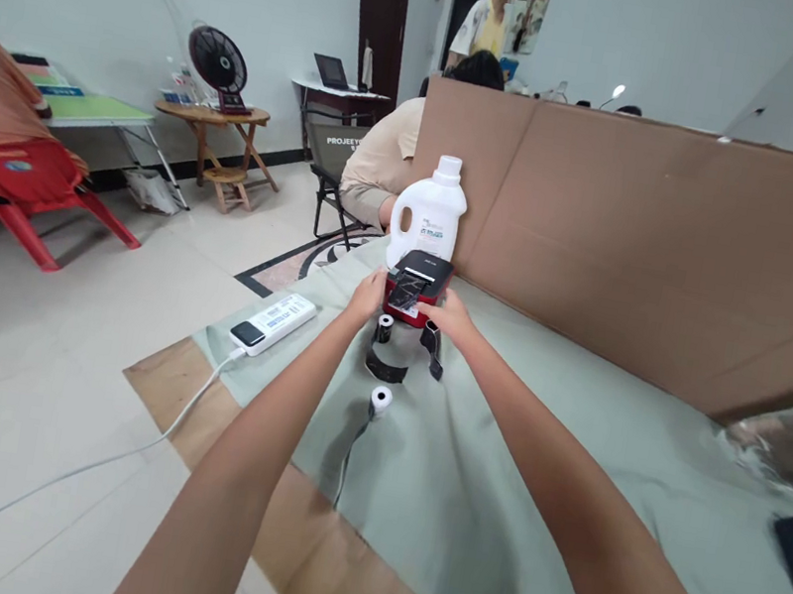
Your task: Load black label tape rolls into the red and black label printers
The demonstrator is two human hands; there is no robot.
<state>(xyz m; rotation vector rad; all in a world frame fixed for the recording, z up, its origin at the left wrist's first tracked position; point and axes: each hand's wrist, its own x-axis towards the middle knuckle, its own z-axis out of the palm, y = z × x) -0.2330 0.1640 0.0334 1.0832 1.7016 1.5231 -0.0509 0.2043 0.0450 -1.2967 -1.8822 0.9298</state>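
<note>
We see a small red-and-black device point(434, 285) on a pale green cloth point(484, 452), a dark strip point(406, 291) lying across its front. Our left hand point(368, 295) and right hand point(453, 318) grip its two sides. Just before it stands a small roll point(384, 328) among curled black strips; nearer us, a second roll point(381, 398). Behind it stands a white jug point(431, 212), beside a tall cardboard panel point(639, 235).

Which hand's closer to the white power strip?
Left. The left hand is at the near side of the red-and-black device, just right of the power strip in view; the right hand is farther, at the device's opposite side.
</note>
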